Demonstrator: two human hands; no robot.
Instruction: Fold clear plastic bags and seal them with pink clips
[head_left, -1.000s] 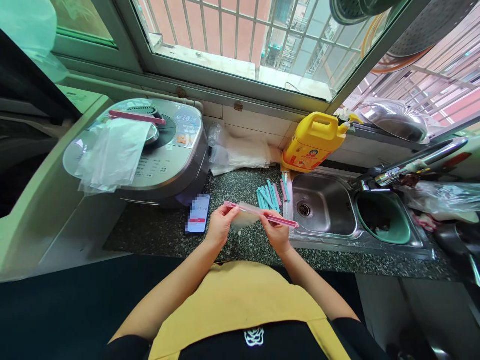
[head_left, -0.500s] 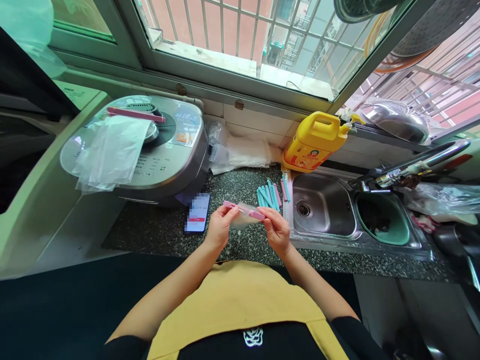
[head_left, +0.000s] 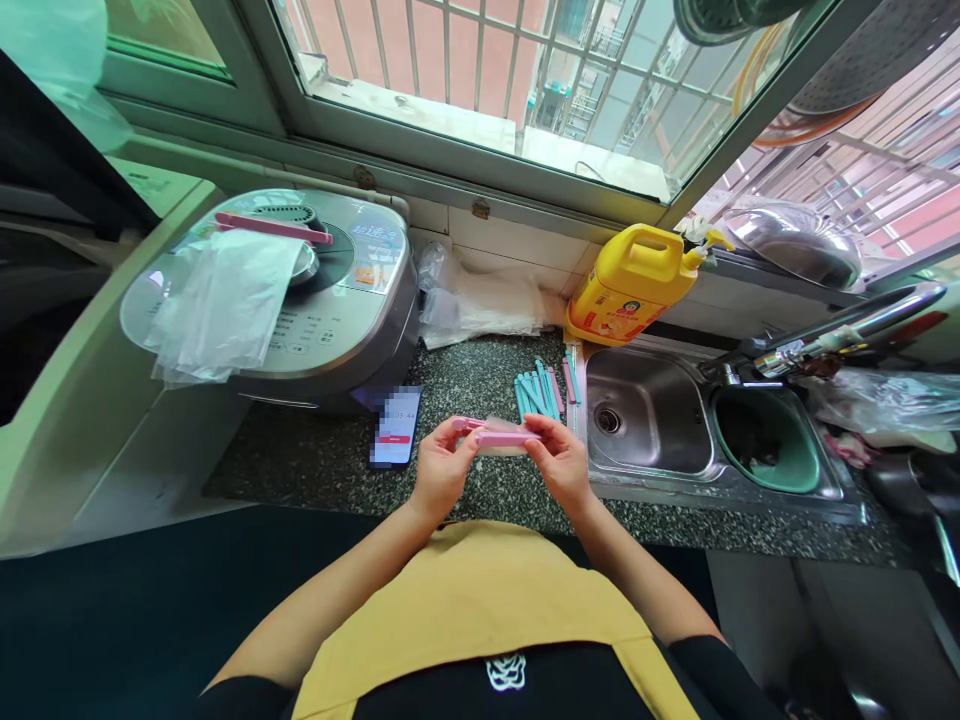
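A pink bag clip [head_left: 504, 439] is stretched level between my hands above the counter. My left hand [head_left: 439, 468] pinches its left end between thumb and fingers, where another pink strip shows behind the thumb. My right hand [head_left: 564, 468] grips the right end the same way. Behind the clip is a small clear plastic bag [head_left: 504, 424], partly hidden by it; I cannot tell whether the clip is closed on the bag. Just beyond my right hand, several teal and pink bag clips [head_left: 538, 388] lie on the speckled counter [head_left: 472, 372].
A phone [head_left: 395, 428] lies left of my hands. A rice cooker [head_left: 360, 330] carries plastic bags [head_left: 232, 300] with a pink clip. More clear bags [head_left: 487, 300] lie by the wall. To the right are a yellow jug [head_left: 630, 285], a steel sink [head_left: 652, 420] and a green basin [head_left: 795, 470].
The pink strip has turned from slanting to nearly level and moved slightly nearer me. My right hand has come a little lower, and less of the bag shows.
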